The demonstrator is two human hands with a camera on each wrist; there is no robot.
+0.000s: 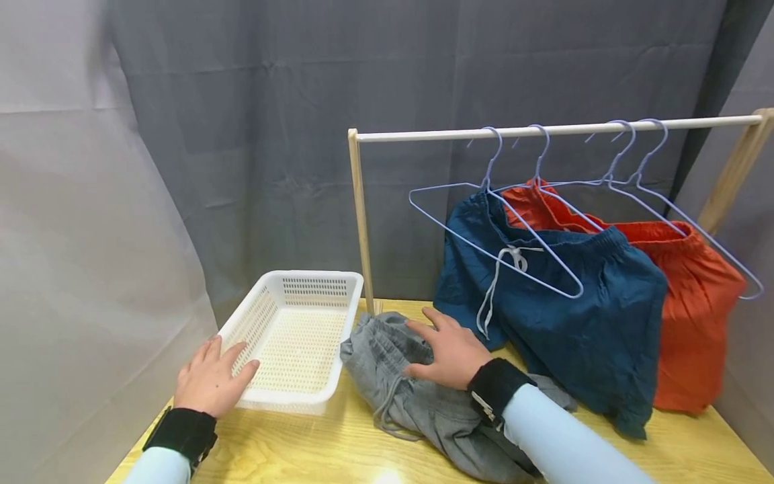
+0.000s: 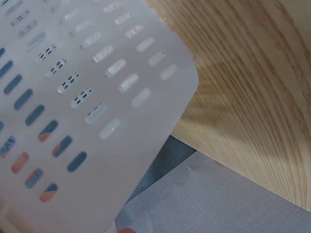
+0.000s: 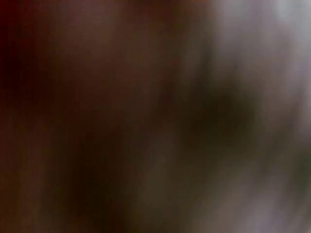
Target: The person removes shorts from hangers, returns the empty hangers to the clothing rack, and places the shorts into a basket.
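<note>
My left hand [image 1: 210, 378] is at the near left corner of a white plastic basket [image 1: 349, 343], fingers spread and thumb over the basket's inside. In the left wrist view the basket's slotted wall [image 2: 146, 116] fills much of the picture, with bits of skin showing through the slots; whether the hand touches the rim I cannot tell. Crumpled grey drawstring shorts [image 1: 417, 403] lie on the table right of the basket. My right hand [image 1: 450, 351] is over them, fingers apart and gripping nothing visible; contact with the cloth is unclear. The right wrist view is dark and blurred.
A rack with a white rail [image 1: 423, 136] and wooden posts stands behind. Several lilac hangers [image 1: 532, 232] hang on it, with blue shorts [image 1: 574, 309] and orange shorts [image 1: 695, 323] on the right. Grey curtains [image 1: 290, 168] enclose the wooden table [image 1: 284, 447].
</note>
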